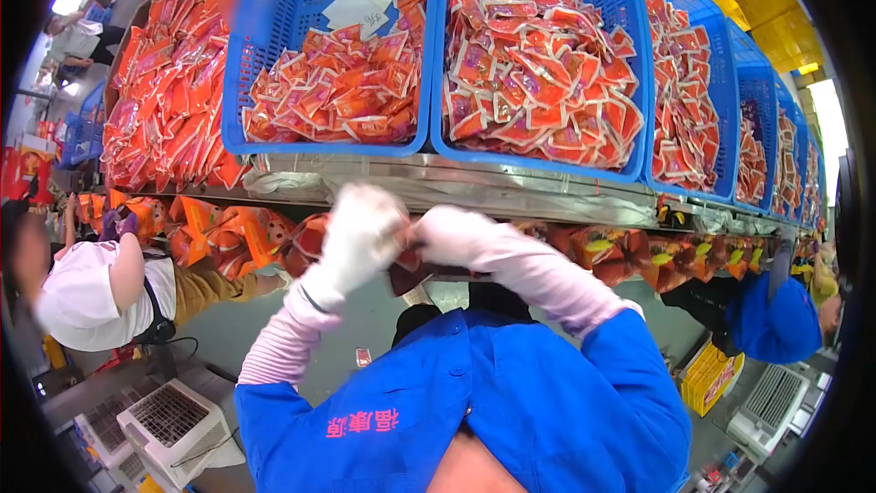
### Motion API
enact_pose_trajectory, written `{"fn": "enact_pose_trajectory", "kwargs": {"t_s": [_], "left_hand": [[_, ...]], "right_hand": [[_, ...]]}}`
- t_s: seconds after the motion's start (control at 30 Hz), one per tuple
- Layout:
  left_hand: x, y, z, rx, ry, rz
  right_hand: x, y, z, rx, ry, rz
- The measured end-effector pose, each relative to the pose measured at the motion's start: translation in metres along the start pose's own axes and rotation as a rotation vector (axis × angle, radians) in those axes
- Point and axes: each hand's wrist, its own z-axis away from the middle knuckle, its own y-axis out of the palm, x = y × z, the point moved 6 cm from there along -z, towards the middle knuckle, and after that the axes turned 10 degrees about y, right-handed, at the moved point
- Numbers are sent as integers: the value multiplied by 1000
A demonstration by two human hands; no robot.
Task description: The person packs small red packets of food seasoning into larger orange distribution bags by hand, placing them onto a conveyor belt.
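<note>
Both my hands wear white gloves and come together just in front of the metal ledge (411,169). My left hand (365,226) is closed, its knuckles upward and slightly blurred. Beside it, my right hand (454,236) is also closed, with its fingertips turned toward the left hand. Between and below them shows a dark reddish-orange bag (408,276), which both hands appear to grip by its upper part. The gloves cover most of it. To the left, several orange bags (246,233) hang in a row along the ledge.
Blue baskets (436,132) of small red packets (538,64) line the ledge. One also holds paper slips (358,9). More packets (169,91) are heaped at left. Co-workers stand on the left (105,288) and right (776,319). White slatted units (178,424) stand behind.
</note>
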Motion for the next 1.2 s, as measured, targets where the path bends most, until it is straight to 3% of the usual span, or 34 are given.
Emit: {"fn": "enact_pose_trajectory", "kwargs": {"t_s": [0.03, 0.07, 0.1, 0.17, 0.2, 0.23, 0.3, 0.33, 0.37, 0.4, 0.43, 0.47, 0.57, 0.63, 0.67, 0.7, 0.83, 0.9, 0.93, 0.97, 1.03, 1.07, 1.1, 1.17, 1.2], "left_hand": [[25, -13, -14, -111, -48, -214], [51, -18, -32, -115, -152, -371], [86, -8, -39, -69, -200, -454], [158, 28, -45, 250, -430, -456], [187, 45, -43, 464, -569, -449], [216, 60, -30, 445, -632, -300], [195, 43, -36, 180, -484, -308], [177, 30, -30, 26, -468, -177], [149, 14, -29, 37, -630, 140], [110, 0, -31, -85, -586, 409], [67, -11, -40, -115, -474, 579], [29, -7, -39, -75, -526, 691], [-57, 31, -29, 4, -55, 636], [-80, 75, -14, 70, 72, 266], [-73, 108, -9, 173, 80, 142], [-63, 130, -6, 277, 86, 13], [-48, 118, 16, 291, -23, -72], [-55, 92, 27, 405, 95, -159], [-50, 97, 40, 541, 157, -419], [-48, 96, 42, 682, 221, -473], [-40, 97, 46, 633, 262, -469], [-41, 84, 37, 617, 227, -269], [-37, 70, 26, 555, 192, -70], [-16, 38, -3, 405, -27, 145], [-2, 14, -19, 208, -88, 48]], "right_hand": [[-7, -40, 9, -153, -82, -20], [-25, -83, 9, -520, -119, -8], [-54, -116, 2, -676, -32, -58], [-106, -136, -43, -642, 141, 312], [-117, -126, -67, -487, 207, 427], [-129, -110, -88, -326, 271, 536], [-150, -96, -85, -280, 285, 497], [-155, -106, -62, -435, 236, 154], [-157, -117, -28, -585, 192, -196], [-145, -125, 11, -515, 135, -439], [-133, -126, 41, -492, -62, -856], [-127, -125, 68, -557, -66, -990], [-106, -100, 127, -679, -106, -951], [-73, -83, 159, -736, 117, -633], [-66, -62, 163, -762, 231, -617], [-49, -52, 166, -803, 179, -465], [-5, 5, 129, -623, 64, 149], [-7, 38, 72, -346, 170, 301], [-13, 55, 37, -248, 256, 324], [-46, 90, -19, -9, 429, 306], [-97, 122, -78, -74, 713, -214], [-120, 136, -105, -160, 838, -462], [-96, 123, -97, -180, 734, -260], [-56, 86, -52, -136, 639, -185], [-36, 57, -33, -92, 544, -105]]}}
